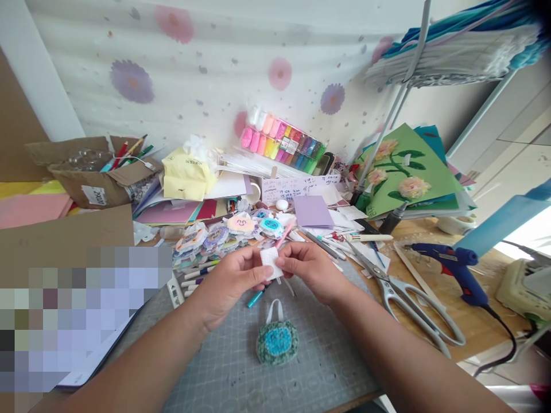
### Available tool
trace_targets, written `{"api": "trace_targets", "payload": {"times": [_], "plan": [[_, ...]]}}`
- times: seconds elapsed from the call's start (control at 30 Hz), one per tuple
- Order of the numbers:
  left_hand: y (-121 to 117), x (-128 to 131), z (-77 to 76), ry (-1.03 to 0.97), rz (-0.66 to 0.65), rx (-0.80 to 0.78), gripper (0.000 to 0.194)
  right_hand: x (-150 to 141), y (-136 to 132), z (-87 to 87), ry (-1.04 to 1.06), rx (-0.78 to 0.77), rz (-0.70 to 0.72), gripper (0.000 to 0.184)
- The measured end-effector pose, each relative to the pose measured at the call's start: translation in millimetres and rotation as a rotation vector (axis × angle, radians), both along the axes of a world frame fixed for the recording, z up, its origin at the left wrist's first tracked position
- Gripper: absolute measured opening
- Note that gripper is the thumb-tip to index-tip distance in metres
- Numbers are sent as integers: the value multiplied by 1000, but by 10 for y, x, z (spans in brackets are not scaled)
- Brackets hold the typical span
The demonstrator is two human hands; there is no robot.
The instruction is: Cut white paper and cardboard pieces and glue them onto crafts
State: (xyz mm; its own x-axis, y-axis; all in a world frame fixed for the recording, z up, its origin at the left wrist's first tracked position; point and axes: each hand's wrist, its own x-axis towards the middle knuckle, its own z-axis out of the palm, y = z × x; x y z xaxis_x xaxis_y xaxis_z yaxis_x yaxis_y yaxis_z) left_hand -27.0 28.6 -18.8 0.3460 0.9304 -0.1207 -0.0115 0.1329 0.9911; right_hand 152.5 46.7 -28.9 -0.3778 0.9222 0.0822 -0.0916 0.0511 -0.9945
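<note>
My left hand (230,281) and my right hand (312,269) meet above a grey cutting mat (241,373). Both pinch a small white square piece (271,261) between thumbs and fingers. Below the hands, on the mat, lies a round crocheted pouch (278,341), green at the edge and blue in the middle, with a white loop at its top. A teal pen (257,297) lies on the mat just under my left hand.
Large scissors (407,298) and a blue glue gun (456,267) lie to the right. Several small crocheted pieces (228,232) and pens are heaped behind the hands. A cardboard box (97,172), a clay set (284,143) and a green flower card (404,169) stand at the back.
</note>
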Motion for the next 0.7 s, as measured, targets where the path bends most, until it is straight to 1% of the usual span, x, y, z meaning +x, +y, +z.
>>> {"api": "trace_targets", "payload": {"times": [0.07,0.17,0.27,0.37,0.4,0.5,0.57,0.63,0.7], "plan": [[-12,25,-23,1,-23,-10,27,-16,-9,7,27,1,-18,25],[-24,72,-57,20,13,0,26,-52,-21,5,49,14,-53,25],[-25,104,-66,58,43,20,19,-71,-22,0,64,33,-96,25],[-20,105,-37,91,25,45,6,-57,-11,-2,85,40,-140,25],[-19,101,-24,100,18,50,5,-50,-9,-2,94,41,-154,24],[-28,84,1,87,16,47,10,-50,-17,4,121,48,-184,24],[-40,79,-9,47,18,32,12,-75,-34,7,140,50,-189,24],[-46,85,-36,20,18,25,18,-109,-46,4,158,45,-187,24],[-37,100,-50,61,13,64,17,-131,-39,-8,176,37,-192,24]]}}
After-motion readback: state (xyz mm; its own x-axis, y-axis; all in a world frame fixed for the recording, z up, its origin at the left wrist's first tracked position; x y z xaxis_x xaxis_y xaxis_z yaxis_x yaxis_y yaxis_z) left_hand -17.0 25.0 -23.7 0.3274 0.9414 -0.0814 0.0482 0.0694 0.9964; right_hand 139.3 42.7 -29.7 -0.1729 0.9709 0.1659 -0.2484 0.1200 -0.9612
